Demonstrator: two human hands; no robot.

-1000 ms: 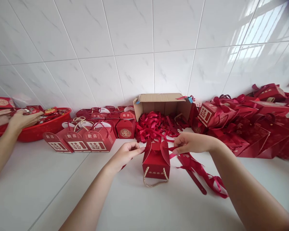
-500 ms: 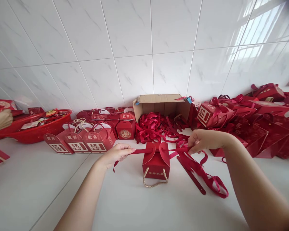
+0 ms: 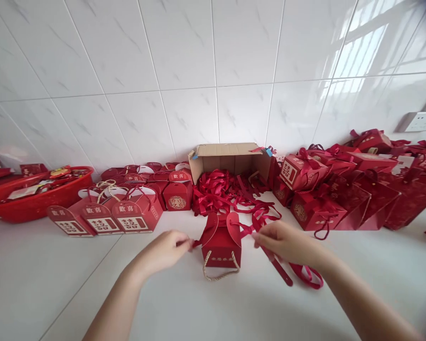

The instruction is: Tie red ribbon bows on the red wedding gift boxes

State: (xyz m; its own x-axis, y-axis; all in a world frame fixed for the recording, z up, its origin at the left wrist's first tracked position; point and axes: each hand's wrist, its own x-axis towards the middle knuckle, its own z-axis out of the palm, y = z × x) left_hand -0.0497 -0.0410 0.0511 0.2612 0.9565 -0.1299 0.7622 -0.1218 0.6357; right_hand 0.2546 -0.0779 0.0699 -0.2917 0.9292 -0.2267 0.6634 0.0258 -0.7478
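Note:
A small red gift box [image 3: 220,250] stands upright on the white surface in front of me, its rounded top flaps folded together. A twisted cream cord handle [image 3: 220,277] hangs down its near side. Red ribbon [image 3: 245,230] comes out at both sides of the box top. My left hand [image 3: 163,253] is closed, pinching the ribbon's short left end just beside the box. On the other side, my right hand [image 3: 287,241] has its fingers closed on the ribbon near the box. Loose ribbon and a dark red strap [image 3: 283,273] lie partly under that hand.
Behind the box, a cardboard carton [image 3: 230,149] lies open with red ribbons spilling out. Several red boxes [image 3: 133,219] stand at left, beside a red basin [image 3: 31,203] of packets. More boxes, some with bows [image 3: 317,210], are piled at right.
Both hands have moved inward and lower, closer to the box, and the ribbon is no longer stretched out straight. The view has shifted right; the other person's hand at far left is out of sight.

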